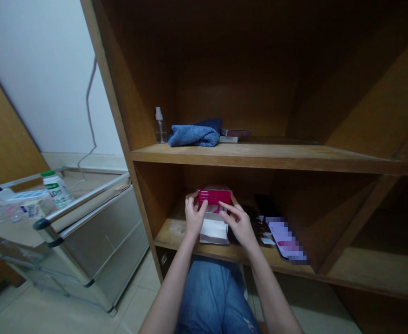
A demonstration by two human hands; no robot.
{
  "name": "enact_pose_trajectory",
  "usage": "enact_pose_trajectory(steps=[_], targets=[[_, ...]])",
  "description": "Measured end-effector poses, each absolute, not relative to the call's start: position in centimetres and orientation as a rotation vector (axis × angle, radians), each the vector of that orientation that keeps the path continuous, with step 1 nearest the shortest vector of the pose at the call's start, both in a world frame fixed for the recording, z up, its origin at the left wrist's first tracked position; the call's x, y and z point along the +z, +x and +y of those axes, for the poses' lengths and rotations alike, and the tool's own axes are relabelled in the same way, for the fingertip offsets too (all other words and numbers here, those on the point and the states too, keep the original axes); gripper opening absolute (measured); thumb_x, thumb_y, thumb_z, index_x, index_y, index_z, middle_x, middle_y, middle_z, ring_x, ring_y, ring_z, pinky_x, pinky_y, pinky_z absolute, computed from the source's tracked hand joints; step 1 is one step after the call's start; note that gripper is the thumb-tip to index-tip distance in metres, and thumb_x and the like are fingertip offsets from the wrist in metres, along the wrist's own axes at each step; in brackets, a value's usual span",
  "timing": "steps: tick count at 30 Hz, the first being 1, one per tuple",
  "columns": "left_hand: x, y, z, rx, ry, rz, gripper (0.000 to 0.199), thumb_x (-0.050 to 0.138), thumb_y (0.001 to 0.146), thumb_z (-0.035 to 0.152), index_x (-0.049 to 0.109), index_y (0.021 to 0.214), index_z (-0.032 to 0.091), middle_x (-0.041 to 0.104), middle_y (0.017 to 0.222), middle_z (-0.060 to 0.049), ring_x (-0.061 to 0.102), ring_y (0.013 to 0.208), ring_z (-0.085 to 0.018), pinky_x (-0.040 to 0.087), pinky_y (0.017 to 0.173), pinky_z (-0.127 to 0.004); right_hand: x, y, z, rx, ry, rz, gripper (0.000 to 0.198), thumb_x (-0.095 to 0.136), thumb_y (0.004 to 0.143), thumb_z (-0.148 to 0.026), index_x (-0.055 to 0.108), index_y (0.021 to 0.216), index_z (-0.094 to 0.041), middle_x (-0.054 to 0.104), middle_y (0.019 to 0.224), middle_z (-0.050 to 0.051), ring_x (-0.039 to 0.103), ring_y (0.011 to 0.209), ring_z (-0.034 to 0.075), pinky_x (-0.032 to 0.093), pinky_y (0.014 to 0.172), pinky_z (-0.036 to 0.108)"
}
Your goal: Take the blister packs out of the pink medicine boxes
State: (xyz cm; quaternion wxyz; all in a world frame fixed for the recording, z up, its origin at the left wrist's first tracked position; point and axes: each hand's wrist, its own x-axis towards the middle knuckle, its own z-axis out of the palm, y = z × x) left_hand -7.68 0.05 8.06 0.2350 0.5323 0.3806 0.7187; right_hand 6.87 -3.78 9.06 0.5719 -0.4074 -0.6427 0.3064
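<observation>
Both my hands hold a small red box [214, 196] above the lower shelf [176, 234] of a wooden cabinet. My left hand [194, 216] grips its left end, and my right hand [238, 221] grips its right end with a finger laid across the front. Directly under the red box stands a white box [213, 230] on the shelf. Dark flat items [267, 204] and a blurred-out flat thing [286, 241] lie to the right of my right hand.
The upper shelf [259, 157] carries a small spray bottle [160, 126], a folded blue towel [194, 134] and a flat box [235, 133]. To the left stands a metal trolley [86, 222] with a white green-capped bottle [56, 187] and packets.
</observation>
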Motion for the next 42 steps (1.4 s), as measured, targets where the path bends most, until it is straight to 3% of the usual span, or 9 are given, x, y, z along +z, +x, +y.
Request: enact_pose_trajectory(steps=[8, 11, 15, 17, 20, 23, 25, 32, 42], targets=[[5.8, -8.8, 0.9, 1.897, 1.340, 1.111, 0.019, 0.060, 0.073, 0.025, 0.050, 0.088, 0.017, 0.057, 0.095, -0.006, 0.059, 0.091, -0.017, 0.047, 0.086, -0.035, 6.9, 7.2, -4.8, 0.778, -1.027, -1.525, 0.048, 0.056, 0.078, -0.039, 0.056, 0.122, -0.021, 0.041, 0.138, 0.017, 0.027, 0.041, 0.001, 0.038, 0.043, 0.023], [5.2, -9.0, 1.1, 1.872, 1.357, 1.117, 0.021, 0.060, 0.073, 0.023, 0.050, 0.091, 0.018, 0.058, 0.097, -0.007, 0.059, 0.092, -0.017, 0.047, 0.085, -0.035, 6.9, 7.1, -4.9, 0.737, -1.064, -1.520, 0.050, 0.055, 0.077, -0.039, 0.055, 0.123, -0.018, 0.051, 0.128, 0.017, 0.030, 0.040, 0.002, 0.034, 0.040, 0.022], [5.2, -8.9, 1.0, 1.868, 1.377, 1.158, 0.032, 0.060, 0.073, 0.024, 0.050, 0.104, 0.019, 0.056, 0.107, -0.009, 0.058, 0.096, -0.018, 0.047, 0.085, -0.035, 7.6, 7.4, -4.5, 0.556, -1.144, -1.519, 0.048, 0.052, 0.078, -0.037, 0.056, 0.120, -0.014, 0.064, 0.100, 0.011, 0.042, 0.044, 0.007, 0.042, 0.048, 0.024], [5.4, -8.8, 1.0, 1.853, 1.374, 1.191, 0.039, 0.060, 0.073, 0.024, 0.049, 0.110, 0.018, 0.054, 0.112, -0.010, 0.057, 0.100, -0.018, 0.046, 0.087, -0.034, 7.9, 7.7, -3.9, 0.420, -1.205, -1.519, 0.044, 0.050, 0.079, -0.038, 0.058, 0.116, -0.015, 0.064, 0.093, 0.010, 0.052, 0.053, 0.012, 0.047, 0.057, 0.028], [5.6, -8.7, 0.9, 1.816, 1.367, 1.249, 0.044, 0.060, 0.073, 0.025, 0.049, 0.115, 0.017, 0.051, 0.113, -0.011, 0.057, 0.101, -0.019, 0.045, 0.089, -0.035, 8.1, 8.0, -2.6, 0.259, -1.273, -1.554, 0.045, 0.050, 0.080, -0.040, 0.057, 0.117, -0.016, 0.063, 0.103, 0.012, 0.062, 0.082, 0.022, 0.049, 0.078, 0.037], [5.7, -8.4, 0.7, 1.772, 1.372, 1.339, 0.045, 0.062, 0.071, 0.028, 0.053, 0.113, 0.017, 0.052, 0.114, -0.012, 0.056, 0.104, -0.022, 0.044, 0.091, -0.037, 8.3, 7.9, -1.5, 0.218, -1.317, -1.654, 0.053, 0.048, 0.081, -0.042, 0.049, 0.127, -0.015, 0.057, 0.122, 0.015, 0.055, 0.110, 0.027, 0.042, 0.092, 0.040], [5.6, -8.2, 0.7, 1.737, 1.370, 1.399, 0.041, 0.062, 0.071, 0.032, 0.056, 0.110, 0.017, 0.055, 0.113, -0.012, 0.053, 0.109, -0.025, 0.040, 0.095, -0.039, 8.6, 7.6, -1.1, 0.259, -1.383, -1.703, 0.056, 0.046, 0.083, -0.044, 0.044, 0.131, -0.015, 0.054, 0.127, 0.014, 0.052, 0.115, 0.027, 0.042, 0.093, 0.038], [4.8, -7.0, 0.7, 1.673, 1.290, 1.292, 0.049, 0.056, 0.077, 0.043, 0.050, 0.120, 0.020, 0.058, 0.116, -0.012, 0.052, 0.112, -0.025, 0.037, 0.096, -0.037, 9.4, 7.0, -1.2, 0.349, -1.568, -1.796, 0.056, 0.042, 0.086, -0.047, 0.039, 0.135, -0.019, 0.066, 0.111, 0.011, 0.063, 0.100, 0.027, 0.047, 0.084, 0.035], [5.3, -6.2, -0.4, 1.752, 1.164, 1.243, 0.044, 0.059, 0.075, 0.036, 0.050, 0.115, 0.020, 0.060, 0.110, -0.009, 0.056, 0.106, -0.021, 0.042, 0.091, -0.033, 10.2, 7.0, -1.9, 0.387, -1.629, -1.808, 0.058, 0.042, 0.086, -0.048, 0.040, 0.134, -0.015, 0.065, 0.111, 0.015, 0.062, 0.102, 0.030, 0.045, 0.084, 0.036]])
